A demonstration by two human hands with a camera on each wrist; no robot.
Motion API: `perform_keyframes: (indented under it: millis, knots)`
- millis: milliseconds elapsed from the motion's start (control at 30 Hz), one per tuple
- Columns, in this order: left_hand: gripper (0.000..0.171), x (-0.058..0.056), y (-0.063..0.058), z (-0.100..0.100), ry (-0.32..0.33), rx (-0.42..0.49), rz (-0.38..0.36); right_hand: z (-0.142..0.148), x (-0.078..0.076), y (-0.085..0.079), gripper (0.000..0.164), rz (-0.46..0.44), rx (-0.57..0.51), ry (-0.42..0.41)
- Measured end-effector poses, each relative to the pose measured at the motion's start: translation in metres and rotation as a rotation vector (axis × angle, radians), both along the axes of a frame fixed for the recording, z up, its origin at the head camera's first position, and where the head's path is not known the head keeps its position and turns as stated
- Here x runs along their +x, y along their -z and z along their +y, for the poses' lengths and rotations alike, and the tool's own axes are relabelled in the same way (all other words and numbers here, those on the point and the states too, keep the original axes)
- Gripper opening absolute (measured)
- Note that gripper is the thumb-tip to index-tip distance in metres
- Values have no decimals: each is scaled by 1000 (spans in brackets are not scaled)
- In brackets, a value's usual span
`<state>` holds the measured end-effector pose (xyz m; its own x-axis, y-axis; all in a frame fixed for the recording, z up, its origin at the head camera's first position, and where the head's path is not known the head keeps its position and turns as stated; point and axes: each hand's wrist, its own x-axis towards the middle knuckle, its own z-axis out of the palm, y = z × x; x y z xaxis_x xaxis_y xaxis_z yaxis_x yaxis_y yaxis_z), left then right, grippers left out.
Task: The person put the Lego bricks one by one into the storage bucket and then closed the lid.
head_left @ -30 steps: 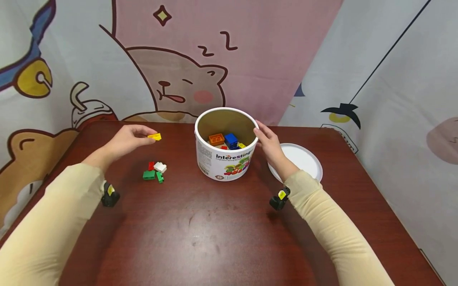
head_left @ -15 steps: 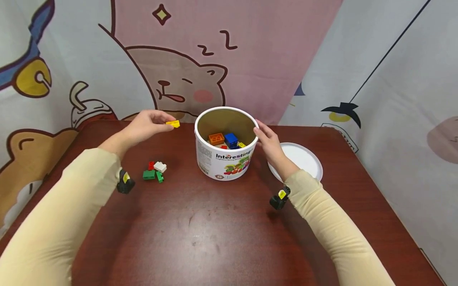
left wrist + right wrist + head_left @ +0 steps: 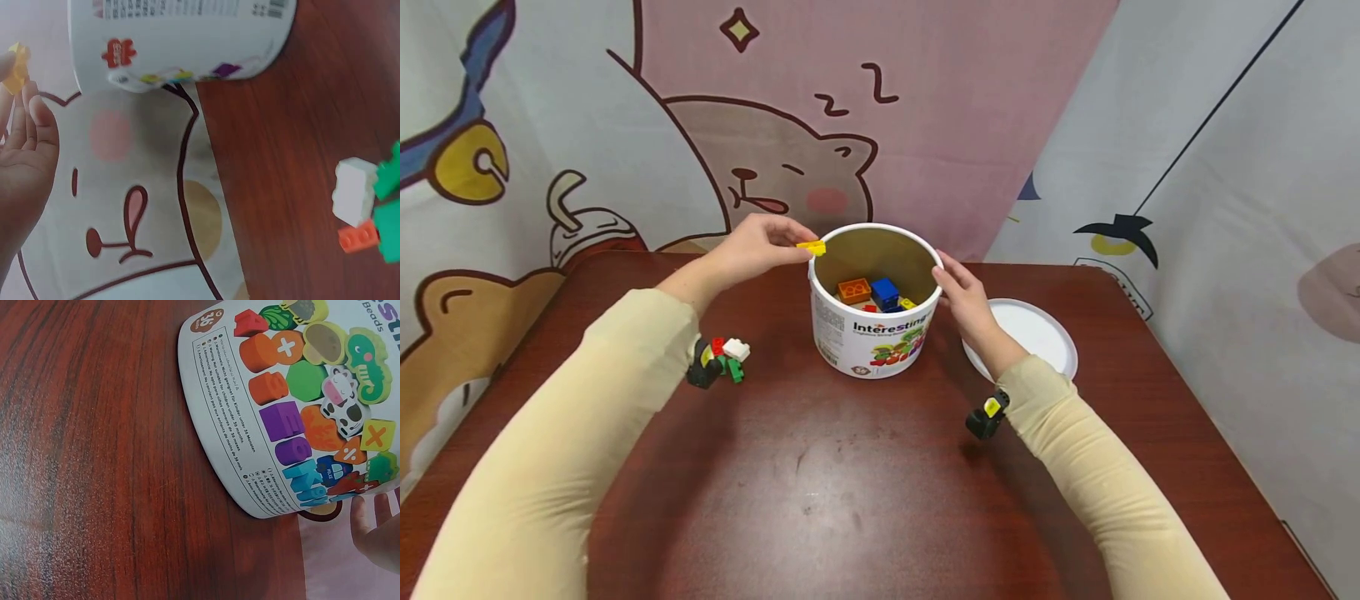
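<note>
Your left hand (image 3: pixel 758 248), pinching the yellow toy brick (image 3: pixel 812 247), had moved rightward to the rim of the white bucket (image 3: pixel 842 343) at frame centre; your right hand (image 3: pixel 967 307) gripped its right edge; the brick seemed poised for dropping in.

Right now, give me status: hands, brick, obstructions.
Left hand pinches yellow brick at left rim of bucket. Right hand against bucket's right side. Bucket uncovered; nothing visible blocks its mouth.
</note>
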<state>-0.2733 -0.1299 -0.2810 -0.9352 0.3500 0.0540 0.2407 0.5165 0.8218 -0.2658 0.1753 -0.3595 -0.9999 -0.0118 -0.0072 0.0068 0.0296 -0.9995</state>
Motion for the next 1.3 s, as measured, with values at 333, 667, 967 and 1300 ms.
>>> perform_keyframes:
  millis: [333, 667, 967, 1300]
  knots:
    - [31, -5, -1, 37, 47, 48, -8, 1, 0, 1, 48, 1, 18, -9]
    - [34, -8, -2, 53, 98, 52, -15, -1, 1, 0, 48, -5, 12, -6]
    - [33, -3, -2, 28, 36, 75, 25, 0, 0, -1, 48, 0, -10, -2]
    - [37, 9, 26, -36, -94, 8, -15, 1, 0, -2, 49, 1, -3, -7]
